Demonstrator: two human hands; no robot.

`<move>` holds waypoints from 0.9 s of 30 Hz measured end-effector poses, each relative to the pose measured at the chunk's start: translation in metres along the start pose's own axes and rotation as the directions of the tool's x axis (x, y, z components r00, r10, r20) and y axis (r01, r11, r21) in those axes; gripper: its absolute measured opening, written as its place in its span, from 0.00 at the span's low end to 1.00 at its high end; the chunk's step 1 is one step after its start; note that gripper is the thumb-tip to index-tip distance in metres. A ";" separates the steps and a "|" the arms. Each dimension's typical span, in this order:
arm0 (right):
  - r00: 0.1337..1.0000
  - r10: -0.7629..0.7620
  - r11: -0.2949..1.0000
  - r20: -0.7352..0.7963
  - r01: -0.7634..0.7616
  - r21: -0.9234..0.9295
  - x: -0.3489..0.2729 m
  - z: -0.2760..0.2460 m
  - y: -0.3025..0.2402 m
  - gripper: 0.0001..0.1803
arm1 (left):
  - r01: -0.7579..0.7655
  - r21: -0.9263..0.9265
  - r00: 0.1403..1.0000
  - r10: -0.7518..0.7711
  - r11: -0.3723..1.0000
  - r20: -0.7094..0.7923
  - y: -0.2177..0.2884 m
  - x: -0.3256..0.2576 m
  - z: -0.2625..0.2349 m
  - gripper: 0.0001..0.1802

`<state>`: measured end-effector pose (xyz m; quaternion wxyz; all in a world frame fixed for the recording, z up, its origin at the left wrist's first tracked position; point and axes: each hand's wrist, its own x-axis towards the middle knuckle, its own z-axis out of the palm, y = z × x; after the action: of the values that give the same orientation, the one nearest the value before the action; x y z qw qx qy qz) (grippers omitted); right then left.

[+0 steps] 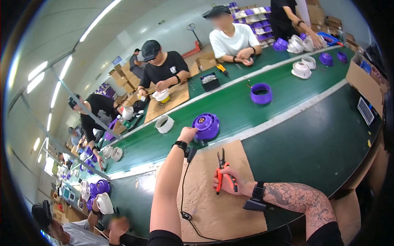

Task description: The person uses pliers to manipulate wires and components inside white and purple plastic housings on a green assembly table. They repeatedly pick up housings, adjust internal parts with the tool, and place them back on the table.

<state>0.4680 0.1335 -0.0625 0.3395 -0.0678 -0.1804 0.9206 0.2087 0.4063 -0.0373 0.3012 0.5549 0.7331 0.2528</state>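
My left hand reaches forward to the green conveyor belt, its fingers closed on the near left rim of a round purple plastic housing. Copper-coloured parts show in the middle of that housing. Over a tan work board, my right hand is wrapped round long-nose pliers with orange and black handles. The plier jaws point away from me and stand slightly apart, with nothing visible between them. Farther along the belt are a purple ring and a white ring.
A black cable runs from my left wrist across the board. White housings stand farther right on the belt. Across it, a co-worker's hands handle a white part. A black box holds small parts; a cardboard box stands right.
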 end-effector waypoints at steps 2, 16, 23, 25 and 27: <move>1.000 -0.014 1.000 0.007 0.014 -0.005 -0.002 -0.002 -0.001 0.15 | -0.055 -0.059 0.998 0.056 0.997 0.025 0.007 -0.028 -0.003 0.19; 0.999 0.027 0.998 0.046 -0.024 -0.064 -0.007 0.011 -0.004 0.18 | -0.428 -0.537 0.884 0.460 0.727 -0.080 -0.018 -0.166 -0.024 0.32; 0.997 0.037 0.984 0.068 -0.024 -0.177 -0.005 0.018 -0.006 0.22 | -0.085 -0.913 0.981 0.194 0.400 -0.006 -0.070 -0.237 -0.016 0.27; 0.994 0.030 0.978 0.103 -0.007 -0.210 0.000 0.020 -0.005 0.22 | -0.107 -0.896 0.976 0.219 0.431 -0.011 -0.072 -0.236 -0.020 0.28; 0.997 0.069 0.965 0.040 -0.057 -0.255 -0.004 0.029 -0.005 0.22 | -0.137 -0.881 0.970 0.240 0.452 -0.028 -0.072 -0.237 -0.018 0.28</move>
<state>0.4674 0.1262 -0.0337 0.2941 -0.0942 -0.3024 0.9018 0.1962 0.1587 -0.0375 0.5490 0.4117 0.4176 0.5956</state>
